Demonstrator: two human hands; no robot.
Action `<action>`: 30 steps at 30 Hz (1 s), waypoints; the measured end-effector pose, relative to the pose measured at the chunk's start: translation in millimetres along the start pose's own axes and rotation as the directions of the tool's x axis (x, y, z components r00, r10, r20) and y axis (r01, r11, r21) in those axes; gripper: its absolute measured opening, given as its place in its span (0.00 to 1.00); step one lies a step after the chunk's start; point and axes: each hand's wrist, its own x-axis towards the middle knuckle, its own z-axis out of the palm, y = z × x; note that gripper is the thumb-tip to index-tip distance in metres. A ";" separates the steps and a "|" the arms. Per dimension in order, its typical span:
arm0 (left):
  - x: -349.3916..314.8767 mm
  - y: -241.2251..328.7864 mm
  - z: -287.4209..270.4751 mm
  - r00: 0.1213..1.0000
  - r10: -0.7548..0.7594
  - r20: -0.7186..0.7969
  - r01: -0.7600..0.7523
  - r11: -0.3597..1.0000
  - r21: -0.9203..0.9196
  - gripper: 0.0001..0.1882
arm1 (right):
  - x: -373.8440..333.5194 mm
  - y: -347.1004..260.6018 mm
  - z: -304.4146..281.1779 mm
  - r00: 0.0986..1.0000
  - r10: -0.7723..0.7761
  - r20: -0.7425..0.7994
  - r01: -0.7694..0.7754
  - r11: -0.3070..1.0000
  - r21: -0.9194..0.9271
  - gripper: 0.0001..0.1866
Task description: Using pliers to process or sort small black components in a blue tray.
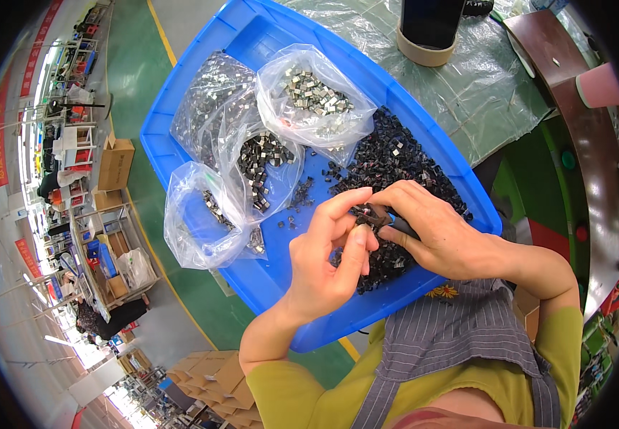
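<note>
Over a blue plastic tray (263, 282), my two hands meet at a small black part (371, 217). My left hand (329, 257) is closed, pinching this part between thumb and fingers. Curled around a dark tool handle (404, 227), my right hand (434, 232) brings its fingertips against the same part; the tool's kind is hidden by the fingers. Beneath and beyond my hands lies a heap of small black parts (395, 157). Clear plastic bags in the tray hold small metallic pieces (317, 93) and dark pieces with silvery faces (259, 161).
Clear film covers a table (495, 107) beyond the tray, where a dark phone-like object (431, 21) stands in a round tan roll (425, 53). A pink cup (600, 86) sits at the right on a brown surface. Cardboard boxes (213, 375) are stacked at lower left.
</note>
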 end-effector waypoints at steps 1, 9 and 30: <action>0.0 0.4 -1.2 1.000 -0.002 0.000 0.002 1.000 0.003 0.19 | 0.0 0.6 -0.2 1.000 -0.001 0.000 0.001 1.000 0.003 0.16; -0.2 -0.4 -12.6 0.996 -0.045 0.077 0.046 0.999 -0.021 0.18 | -0.5 -1.3 -2.3 0.996 0.006 0.086 -0.003 1.000 -0.031 0.17; 4.3 -5.6 -16.3 0.992 0.028 0.123 -0.034 0.998 0.044 0.16 | -2.4 0.0 1.4 0.998 0.032 0.063 -0.033 0.999 0.005 0.16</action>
